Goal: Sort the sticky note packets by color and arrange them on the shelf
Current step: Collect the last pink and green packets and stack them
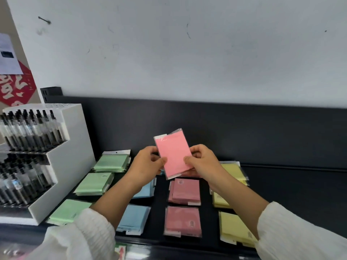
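Note:
Both hands hold pink sticky note packets [173, 153] upright above the black shelf [291, 194]. My left hand [148, 163] pinches their left edge and my right hand [201, 160] pinches their right edge. Below, packets lie in colour columns: green packets [94, 182] at the left, blue packets [134, 217] partly under my left forearm, pink packets [185, 192] in the middle, and yellow packets [234, 226] at the right, partly hidden by my right forearm.
A white stepped display stand [73, 152] full of pens occupies the shelf's left end. A dark back panel [244, 132] rises behind the shelf below a white wall. Bare black shelf extends to the right of the yellow column.

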`<act>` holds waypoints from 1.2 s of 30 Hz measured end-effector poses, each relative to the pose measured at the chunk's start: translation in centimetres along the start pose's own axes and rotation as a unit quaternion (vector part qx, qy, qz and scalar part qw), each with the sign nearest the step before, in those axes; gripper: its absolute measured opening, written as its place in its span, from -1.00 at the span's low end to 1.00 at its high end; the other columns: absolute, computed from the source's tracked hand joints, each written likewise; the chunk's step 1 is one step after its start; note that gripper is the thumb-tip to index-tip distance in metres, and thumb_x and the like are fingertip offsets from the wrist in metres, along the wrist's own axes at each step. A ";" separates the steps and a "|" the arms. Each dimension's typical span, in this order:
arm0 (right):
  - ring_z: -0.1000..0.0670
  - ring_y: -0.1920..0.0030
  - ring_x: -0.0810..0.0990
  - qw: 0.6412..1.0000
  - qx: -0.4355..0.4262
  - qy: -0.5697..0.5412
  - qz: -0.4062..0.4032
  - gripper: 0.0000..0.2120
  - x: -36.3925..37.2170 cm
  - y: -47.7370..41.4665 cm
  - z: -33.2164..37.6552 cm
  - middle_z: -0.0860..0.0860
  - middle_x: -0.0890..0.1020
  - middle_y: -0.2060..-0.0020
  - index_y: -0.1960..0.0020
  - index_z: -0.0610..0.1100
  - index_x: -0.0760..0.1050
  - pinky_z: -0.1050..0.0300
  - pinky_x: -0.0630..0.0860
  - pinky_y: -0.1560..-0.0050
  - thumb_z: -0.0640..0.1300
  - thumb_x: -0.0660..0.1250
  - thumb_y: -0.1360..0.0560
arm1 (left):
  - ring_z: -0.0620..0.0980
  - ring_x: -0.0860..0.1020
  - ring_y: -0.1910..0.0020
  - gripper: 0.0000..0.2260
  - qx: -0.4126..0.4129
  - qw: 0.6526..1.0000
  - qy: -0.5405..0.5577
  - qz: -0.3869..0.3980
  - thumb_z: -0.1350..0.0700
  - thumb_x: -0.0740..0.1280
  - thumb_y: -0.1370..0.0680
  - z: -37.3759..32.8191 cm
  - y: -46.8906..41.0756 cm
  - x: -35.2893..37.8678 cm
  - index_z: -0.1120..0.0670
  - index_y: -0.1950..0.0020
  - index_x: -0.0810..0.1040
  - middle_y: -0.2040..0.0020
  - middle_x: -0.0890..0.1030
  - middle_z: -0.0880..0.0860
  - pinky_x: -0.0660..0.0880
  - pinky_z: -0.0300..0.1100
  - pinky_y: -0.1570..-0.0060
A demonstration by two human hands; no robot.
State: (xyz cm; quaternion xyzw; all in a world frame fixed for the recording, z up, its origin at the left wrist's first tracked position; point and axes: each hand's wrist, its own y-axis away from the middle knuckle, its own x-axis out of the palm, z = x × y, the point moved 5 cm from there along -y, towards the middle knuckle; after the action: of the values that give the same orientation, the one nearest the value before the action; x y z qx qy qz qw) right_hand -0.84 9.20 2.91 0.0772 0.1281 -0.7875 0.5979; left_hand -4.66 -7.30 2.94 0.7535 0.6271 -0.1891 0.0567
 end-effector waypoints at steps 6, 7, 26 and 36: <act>0.10 0.10 0.62 1.000 -0.015 0.021 -0.004 -0.87 -1.7 0.1 -0.3 0.05 0.62 0.07 -0.06 -0.05 0.49 0.24 0.56 0.25 -0.06 0.25 -0.55 | 0.02 0.56 -0.03 -0.78 0.019 0.999 -0.044 0.018 0.19 0.19 -0.59 -0.8 0.3 1.5 0.02 -0.23 0.41 -0.02 0.54 0.01 0.57 0.04 -0.05; 0.10 0.10 0.62 1.000 -0.017 0.022 -0.006 -0.88 -1.9 0.1 -0.3 0.05 0.62 0.06 -0.06 -0.04 0.49 0.24 0.56 0.23 -0.08 0.25 -0.55 | 0.01 0.55 -0.03 -0.78 0.021 0.998 -0.048 0.022 0.19 0.19 -0.60 -0.8 0.4 1.7 0.01 -0.23 0.42 0.00 0.54 0.00 0.56 0.03 -0.05; 0.04 0.05 0.57 0.988 -0.049 -0.057 -0.135 -0.86 -7.3 -0.3 -1.9 0.03 0.59 0.04 -0.03 -0.03 0.49 0.07 0.57 0.06 -0.22 0.30 -0.52 | -0.14 0.55 0.06 -0.77 0.094 0.992 -0.082 -0.030 0.09 0.28 -0.56 -0.2 0.2 2.9 0.02 -0.21 0.54 0.01 0.61 -0.06 0.40 -0.34 0.04; 0.09 0.07 0.55 0.979 -0.013 -0.086 -0.184 -0.86 -7.1 0.0 -2.8 0.06 0.55 0.07 -0.05 -0.01 0.41 0.21 0.52 0.18 -0.18 0.30 -0.53 | -0.12 0.49 -0.04 -0.72 0.067 0.987 -0.139 -0.044 0.16 0.25 -0.57 1.7 0.6 -0.2 -0.01 -0.27 0.48 -0.07 0.55 -0.10 0.38 -0.27 -0.02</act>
State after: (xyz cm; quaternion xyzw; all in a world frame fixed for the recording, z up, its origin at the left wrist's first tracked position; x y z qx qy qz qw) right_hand 1.04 16.62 2.16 -0.0229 0.0983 -0.8859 0.4528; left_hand -4.52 -8.15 1.41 0.6934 0.6319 -0.3359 0.0841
